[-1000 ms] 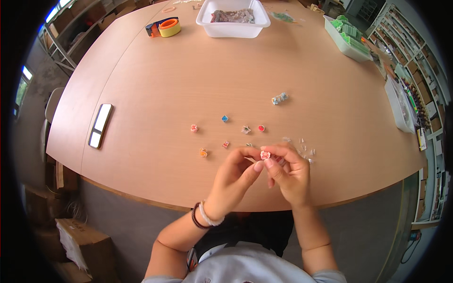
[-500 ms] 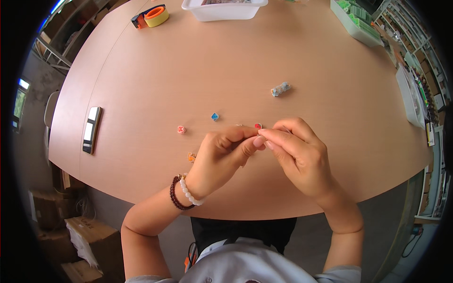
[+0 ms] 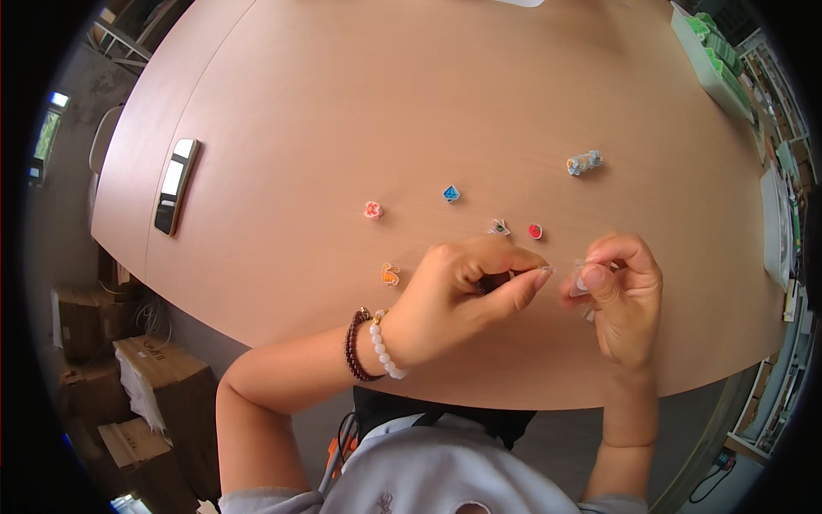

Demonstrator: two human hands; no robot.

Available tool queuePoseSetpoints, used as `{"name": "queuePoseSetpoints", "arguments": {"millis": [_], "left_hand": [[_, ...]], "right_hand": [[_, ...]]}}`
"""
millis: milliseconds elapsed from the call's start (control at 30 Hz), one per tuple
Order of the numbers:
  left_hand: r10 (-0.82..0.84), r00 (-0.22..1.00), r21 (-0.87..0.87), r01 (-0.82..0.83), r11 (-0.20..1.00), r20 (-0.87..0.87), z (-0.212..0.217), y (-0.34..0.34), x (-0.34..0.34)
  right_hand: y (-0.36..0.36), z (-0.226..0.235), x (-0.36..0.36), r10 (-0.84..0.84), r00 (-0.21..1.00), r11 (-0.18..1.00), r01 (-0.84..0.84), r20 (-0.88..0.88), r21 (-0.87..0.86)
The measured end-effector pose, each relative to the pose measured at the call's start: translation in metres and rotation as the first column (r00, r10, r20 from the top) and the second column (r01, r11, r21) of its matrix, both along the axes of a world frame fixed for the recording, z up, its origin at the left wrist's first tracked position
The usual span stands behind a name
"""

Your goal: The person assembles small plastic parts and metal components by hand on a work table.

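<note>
My left hand pinches a tiny pale thing between thumb and forefinger, too small to name. Just to its right, my right hand has its thumb and fingers closed on a small clear, whitish piece, partly hidden by the fingers. Beyond the hands lie a red charm and a small white-and-green charm. Farther left are a blue diamond-shaped charm and a pink flower-shaped charm. An orange charm rests beside my left wrist. A light blue cluster of small pieces lies at the far right.
A phone lies on the left side of the wooden table. At the far right edge stands a white bin with green packets, with another white bin nearer. Cardboard boxes are stacked on the floor at left.
My hands, together before, are now apart, with the right one turned and drawn away to the right. The whole view has shifted, and the orange-and-yellow tape has left it.
</note>
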State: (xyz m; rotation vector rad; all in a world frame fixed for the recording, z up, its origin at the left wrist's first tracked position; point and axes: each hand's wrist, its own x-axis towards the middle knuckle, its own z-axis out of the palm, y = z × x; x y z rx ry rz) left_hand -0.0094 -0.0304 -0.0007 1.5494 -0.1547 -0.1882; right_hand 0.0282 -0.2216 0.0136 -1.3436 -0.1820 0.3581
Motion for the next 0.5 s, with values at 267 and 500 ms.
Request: {"name": "queuePoseSetpoints", "arguments": {"millis": [267, 500], "left_hand": [[0.053, 0.966, -0.108, -0.083, 0.991, -0.253, -0.004, 0.000, 0.002], [0.079, 0.964, -0.092, -0.105, 0.990, -0.254, -0.003, -0.002, 0.002]], "right_hand": [[0.006, 0.000, 0.004, -0.034, 0.986, 0.998, 0.026, -0.161, -0.048], [-0.001, -0.004, 0.008, 0.083, 0.963, 0.996, -0.086, -0.257, 0.001]]}}
